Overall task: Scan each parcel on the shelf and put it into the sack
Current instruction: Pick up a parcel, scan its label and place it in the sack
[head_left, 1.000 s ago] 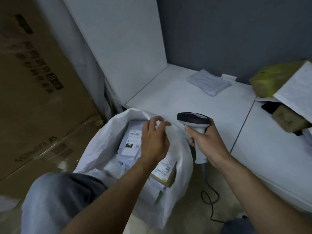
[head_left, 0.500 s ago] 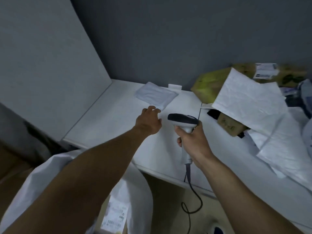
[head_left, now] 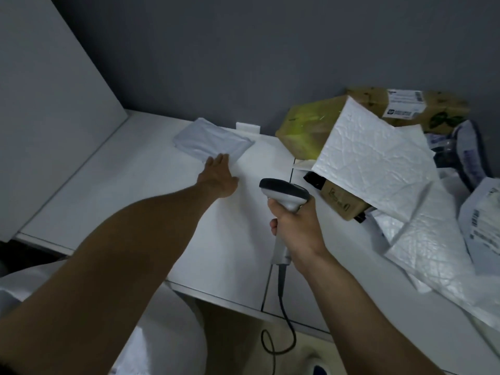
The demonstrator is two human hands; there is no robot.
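Where the picture begins at the left, a pale upright side panel (head_left: 54, 104) closes off the white shelf (head_left: 121, 190), and below the shelf's front edge the white sack (head_left: 167, 334) shows in the bottom-left corner, partly hidden by the left forearm. The left hand (head_left: 217, 177) is stretched forward over the shelf, palm down, fingers straight and close together. Its fingertips lie on the near edge of a flat grey-white parcel (head_left: 213, 142), which rests alone near the back wall; whether they press on it I cannot tell. Just beside that parcel's far corner, a small white tab (head_left: 247, 127) stands against the wall.

Further right, the right hand (head_left: 295, 231) is curled round the grip of a barcode scanner (head_left: 284, 193) – its dark head points toward the back of the shelf, above the seam between two shelf boards. The scanner's cable (head_left: 281, 320) hangs below the shelf edge and loops near the floor.

At the right lies a loose heap of parcels: a yellow-green packet (head_left: 303, 128) at the back, a white bubble mailer (head_left: 373, 158) leaning over a small brown box (head_left: 341, 198), a labelled brown carton (head_left: 433, 106) against the wall, a dark blue bag (head_left: 465, 152), a second white mailer (head_left: 427, 239) – and a grey labelled pouch (head_left: 484, 220) at the frame's edge.
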